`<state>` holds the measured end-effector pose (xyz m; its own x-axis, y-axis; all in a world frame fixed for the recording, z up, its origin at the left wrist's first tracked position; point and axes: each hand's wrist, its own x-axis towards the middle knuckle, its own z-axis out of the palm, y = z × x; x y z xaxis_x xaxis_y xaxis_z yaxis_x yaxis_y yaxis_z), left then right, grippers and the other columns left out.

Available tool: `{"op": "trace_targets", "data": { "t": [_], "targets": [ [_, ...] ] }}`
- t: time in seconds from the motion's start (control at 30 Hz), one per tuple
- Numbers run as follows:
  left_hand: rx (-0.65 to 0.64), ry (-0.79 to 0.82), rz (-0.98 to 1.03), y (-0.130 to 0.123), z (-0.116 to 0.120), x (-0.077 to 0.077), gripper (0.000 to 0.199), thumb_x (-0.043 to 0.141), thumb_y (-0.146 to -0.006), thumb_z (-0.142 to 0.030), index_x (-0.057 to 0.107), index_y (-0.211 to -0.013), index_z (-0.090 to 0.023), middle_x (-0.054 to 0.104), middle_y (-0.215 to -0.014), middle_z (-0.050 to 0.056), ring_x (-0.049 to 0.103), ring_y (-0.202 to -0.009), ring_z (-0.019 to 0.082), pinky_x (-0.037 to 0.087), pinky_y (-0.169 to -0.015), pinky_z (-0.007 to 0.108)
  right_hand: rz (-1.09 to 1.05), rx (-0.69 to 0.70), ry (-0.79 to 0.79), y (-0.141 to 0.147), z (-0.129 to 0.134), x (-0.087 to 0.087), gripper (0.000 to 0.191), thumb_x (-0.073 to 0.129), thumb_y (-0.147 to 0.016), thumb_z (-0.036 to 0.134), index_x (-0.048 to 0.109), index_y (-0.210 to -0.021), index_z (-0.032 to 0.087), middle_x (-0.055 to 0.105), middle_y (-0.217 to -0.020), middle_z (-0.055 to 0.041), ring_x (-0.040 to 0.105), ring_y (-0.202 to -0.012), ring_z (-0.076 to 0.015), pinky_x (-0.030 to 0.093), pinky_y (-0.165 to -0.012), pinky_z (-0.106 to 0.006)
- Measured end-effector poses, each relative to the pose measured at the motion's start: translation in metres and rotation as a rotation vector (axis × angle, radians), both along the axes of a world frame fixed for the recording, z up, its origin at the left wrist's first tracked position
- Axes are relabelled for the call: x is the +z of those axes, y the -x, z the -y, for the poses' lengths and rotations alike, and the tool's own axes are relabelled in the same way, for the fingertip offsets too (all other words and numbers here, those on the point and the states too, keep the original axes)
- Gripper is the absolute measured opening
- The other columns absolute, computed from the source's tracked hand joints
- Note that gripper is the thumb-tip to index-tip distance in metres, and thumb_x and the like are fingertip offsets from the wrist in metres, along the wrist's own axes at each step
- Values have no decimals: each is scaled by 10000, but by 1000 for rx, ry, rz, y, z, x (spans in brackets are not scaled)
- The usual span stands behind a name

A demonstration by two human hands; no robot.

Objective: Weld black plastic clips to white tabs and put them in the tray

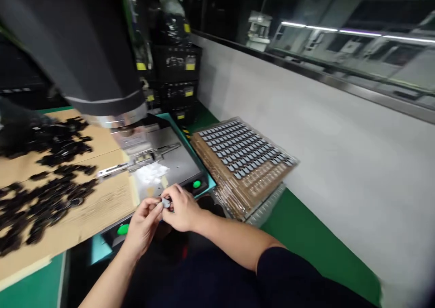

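Between the fingertips of both my hands is a small grey part [166,203], too small and blurred for its kind to show. My left hand [144,222] pinches it from the left, fingers closed. From the right, my right hand [181,208] grips it with thumb and fingers curled. Both hands are in front of a machine with a metal work plate [185,165], just short of its near edge. White crumpled material [152,172] lies on that plate, beside a metal fixture [144,157].
Many black parts [50,199] are heaped on a cardboard-coloured surface at left. Stacked trays [238,158] with rows of grey pieces stand at right. A large dark machine head [98,50] overhangs the plate. Green buttons [196,184] flank its near edge. Black crates [176,68] rise behind.
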<state>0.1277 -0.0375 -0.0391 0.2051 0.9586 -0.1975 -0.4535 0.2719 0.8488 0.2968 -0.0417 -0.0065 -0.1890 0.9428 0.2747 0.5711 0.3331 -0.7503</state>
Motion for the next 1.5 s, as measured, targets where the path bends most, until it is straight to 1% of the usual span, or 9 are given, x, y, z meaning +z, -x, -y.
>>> {"op": "trace_targets", "data": {
  "t": [0.1,0.2,0.3,0.5,0.63,0.8,1.13,1.3,1.5],
  "targets": [
    [-125,-24,-88,0,6,-4,371,937,-808,-427,743,-1030,-200,774,-1135,75,790,-1006,252,682,-891,364,86,-50,-28,-25,5,1,303,695,-846,221,618,-1136,266,665,-1108,-32,670,-1001,-224,554,-902,-351],
    [-166,-53,-203,4,9,-4,410,922,-807,-483,768,-1055,-195,748,-1252,106,779,-1119,327,680,-962,431,79,-172,-80,-85,5,4,293,697,-857,188,658,-1139,256,692,-1131,-39,680,-1039,-216,555,-930,-340],
    [-121,-80,-284,10,8,-6,410,903,-819,-503,778,-1072,-205,746,-1274,104,769,-1153,332,682,-958,397,137,-429,-64,-181,2,7,308,671,-870,158,689,-1167,238,721,-1166,-61,679,-1062,-232,560,-942,-372],
    [-170,-55,-365,21,8,-25,440,878,-830,-551,781,-1112,-227,774,-1287,100,772,-1150,312,662,-985,356,369,-1120,243,-395,31,12,362,610,-965,215,663,-1322,217,739,-1306,-105,702,-1070,-248,554,-972,-390],
    [-233,-21,-464,28,18,-41,496,870,-826,-584,774,-1169,-239,787,-1276,96,776,-1140,306,649,-1007,354,540,-1273,395,-473,56,5,352,616,-977,264,650,-1324,219,725,-1344,-128,693,-1154,-270,529,-1017,-389],
    [-259,13,-605,34,28,-55,587,877,-766,-659,786,-1161,-234,805,-1224,103,778,-1116,331,655,-995,381,649,-1218,485,-498,58,-12,352,617,-975,274,645,-1322,223,711,-1339,-129,685,-1163,-271,524,-1030,-394],
    [-316,-7,-649,35,35,-65,598,859,-772,-677,791,-1169,-234,777,-1283,108,731,-1211,335,605,-1080,392,651,-1220,419,-491,56,-18,433,576,-962,311,620,-1364,156,513,-1452,-199,677,-1080,-273,541,-1043,-413],
    [-336,-28,-656,31,36,-59,556,875,-746,-676,817,-1104,-255,779,-1258,107,701,-1249,358,578,-1116,418,795,-1082,377,-477,52,-19,495,597,-943,221,580,-1427,121,659,-1323,-206,604,-1272,-323,480,-1112,-408],
    [-371,-80,-640,29,39,-57,490,871,-776,-640,811,-1094,-273,766,-1259,96,683,-1264,366,582,-1092,427,846,-1052,452,-466,50,-12,437,599,-947,200,630,-1374,118,727,-1239,-202,603,-1272,-312,474,-1069,-399]
  ]
}}
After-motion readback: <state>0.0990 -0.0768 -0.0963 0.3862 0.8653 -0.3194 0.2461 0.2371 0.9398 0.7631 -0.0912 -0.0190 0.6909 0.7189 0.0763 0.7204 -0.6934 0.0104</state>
